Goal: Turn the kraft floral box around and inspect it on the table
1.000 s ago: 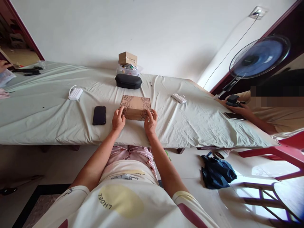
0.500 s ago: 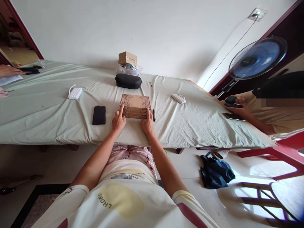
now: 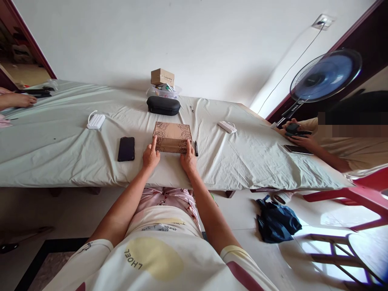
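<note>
A small cardboard box (image 3: 172, 131) with dark scribbled rose-like drawings lies flat on the cloth-covered table in front of me. My left hand (image 3: 150, 155) holds its near left corner, the index finger stretched along the edge. At the near right corner, my right hand (image 3: 188, 158) grips it the same way, with the other fingers curled below. Just right of that hand lies a black marker (image 3: 196, 148). A dark smartphone (image 3: 126, 149) rests left of my left hand. Behind the box sits a black zip case (image 3: 163, 105).
White power banks with cable loops lie left (image 3: 96, 121) and right (image 3: 227, 127). A clear tub (image 3: 172, 94) with a carton (image 3: 162, 76) on it stands by the wall. At right, a person holds a black object near a fan (image 3: 325, 76); another person's hand (image 3: 22, 100) is far left.
My hands and the box keep the same position; the view has tilted slightly. The person's hand at far left has moved right and lower over the dark object there.
</note>
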`<state>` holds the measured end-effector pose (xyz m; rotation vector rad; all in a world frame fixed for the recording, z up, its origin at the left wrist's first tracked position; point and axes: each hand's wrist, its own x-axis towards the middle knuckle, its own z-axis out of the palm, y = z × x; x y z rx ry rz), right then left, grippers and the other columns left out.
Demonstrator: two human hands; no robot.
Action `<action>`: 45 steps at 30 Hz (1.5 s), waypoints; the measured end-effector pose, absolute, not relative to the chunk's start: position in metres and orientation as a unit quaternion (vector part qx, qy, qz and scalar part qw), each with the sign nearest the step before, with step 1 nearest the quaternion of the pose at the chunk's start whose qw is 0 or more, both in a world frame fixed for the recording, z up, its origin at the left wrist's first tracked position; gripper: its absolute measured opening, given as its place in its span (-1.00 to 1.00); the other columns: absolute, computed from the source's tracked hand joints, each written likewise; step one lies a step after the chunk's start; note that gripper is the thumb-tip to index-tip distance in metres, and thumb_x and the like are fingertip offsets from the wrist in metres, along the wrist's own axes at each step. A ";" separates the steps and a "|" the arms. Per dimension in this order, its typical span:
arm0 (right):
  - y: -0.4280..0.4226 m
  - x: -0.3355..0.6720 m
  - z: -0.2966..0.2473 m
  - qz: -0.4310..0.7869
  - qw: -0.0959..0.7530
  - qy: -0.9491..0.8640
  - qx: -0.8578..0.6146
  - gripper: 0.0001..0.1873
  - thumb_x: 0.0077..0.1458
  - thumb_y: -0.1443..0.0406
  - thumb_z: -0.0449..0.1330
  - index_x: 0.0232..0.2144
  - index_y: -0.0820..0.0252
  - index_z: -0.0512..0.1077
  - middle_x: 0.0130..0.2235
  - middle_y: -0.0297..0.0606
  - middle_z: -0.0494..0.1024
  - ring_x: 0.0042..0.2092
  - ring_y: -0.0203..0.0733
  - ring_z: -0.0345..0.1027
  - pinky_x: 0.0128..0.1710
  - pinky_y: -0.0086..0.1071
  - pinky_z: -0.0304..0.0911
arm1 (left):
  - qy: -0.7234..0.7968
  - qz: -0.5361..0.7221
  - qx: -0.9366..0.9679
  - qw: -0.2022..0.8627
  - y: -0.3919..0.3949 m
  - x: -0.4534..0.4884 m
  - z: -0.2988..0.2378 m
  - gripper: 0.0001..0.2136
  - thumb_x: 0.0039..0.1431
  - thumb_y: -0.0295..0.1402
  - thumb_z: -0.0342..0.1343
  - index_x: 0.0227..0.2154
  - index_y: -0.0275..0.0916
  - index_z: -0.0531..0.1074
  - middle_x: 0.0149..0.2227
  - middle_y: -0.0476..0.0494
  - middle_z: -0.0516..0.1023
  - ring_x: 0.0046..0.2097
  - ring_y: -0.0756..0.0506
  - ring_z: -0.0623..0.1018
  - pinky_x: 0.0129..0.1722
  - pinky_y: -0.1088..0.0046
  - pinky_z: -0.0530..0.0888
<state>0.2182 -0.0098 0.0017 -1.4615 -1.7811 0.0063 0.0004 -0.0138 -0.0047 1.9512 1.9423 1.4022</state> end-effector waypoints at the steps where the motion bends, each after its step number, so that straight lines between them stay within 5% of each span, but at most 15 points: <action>1: -0.010 0.218 0.002 0.004 0.404 -0.706 -0.581 -0.09 0.11 0.43 0.07 0.50 0.13 0.02 0.34 0.07 0.36 0.17 0.12 0.48 0.13 0.00 0.50 | 0.628 0.453 0.632 0.027 -0.014 0.000 -0.005 -0.21 0.20 -0.48 0.10 0.49 -0.09 0.08 -0.13 -0.25 0.56 -0.15 -0.24 0.61 -0.12 0.29 0.53; 16: -0.014 0.220 0.006 0.018 0.399 -0.708 -0.582 -0.11 0.13 0.45 0.07 0.50 0.14 0.03 0.33 0.05 0.38 0.29 0.12 0.39 0.17 -0.06 0.48 | 0.619 0.453 0.640 0.034 -0.016 -0.001 -0.003 -0.19 0.21 -0.49 0.12 0.50 -0.07 0.03 -0.03 -0.29 0.57 -0.02 -0.28 0.61 -0.03 0.24 0.55; 29: -0.016 0.222 0.007 0.018 0.400 -0.705 -0.586 -0.12 0.15 0.44 0.06 0.50 0.09 0.06 0.26 0.03 0.45 0.07 0.10 0.52 0.06 -0.05 0.51 | 0.649 0.415 0.636 0.033 -0.023 0.001 0.008 -0.22 0.24 -0.45 0.12 0.50 -0.13 0.04 -0.01 -0.30 0.56 0.00 -0.30 0.61 -0.02 0.22 0.55; 36: -0.005 0.226 -0.004 0.001 0.525 -0.642 -0.559 -0.11 0.26 0.20 0.17 0.52 0.16 -0.08 0.07 0.01 0.57 0.00 0.07 0.52 0.03 -0.02 0.49 | 0.590 0.564 0.578 -0.013 -0.012 -0.006 -0.006 -0.35 0.33 -0.15 0.08 0.40 -0.29 0.18 0.02 -0.37 0.58 -0.04 -0.25 0.61 0.00 0.23 0.54; 40: -0.003 0.227 -0.005 0.000 0.610 -0.621 -0.492 -0.25 0.33 0.20 0.12 0.48 0.13 0.02 0.03 -0.10 0.59 -0.11 -0.10 0.54 0.07 -0.07 0.48 | 0.530 0.627 0.568 -0.055 -0.008 -0.009 -0.009 -0.43 0.36 -0.06 0.02 0.29 -0.30 0.31 0.03 -0.40 0.60 -0.03 -0.22 0.62 0.08 0.21 0.52; 45: -0.008 0.230 0.001 0.020 0.706 -0.575 -0.413 -0.44 0.37 0.21 0.10 0.36 0.07 0.19 0.13 -0.05 0.56 0.00 -0.11 0.55 0.10 -0.10 0.48 | 0.462 0.652 0.598 -0.063 -0.010 -0.005 -0.006 -0.46 0.39 -0.03 0.00 0.26 -0.30 0.34 0.13 -0.46 0.55 0.05 -0.22 0.62 -0.02 0.26 0.58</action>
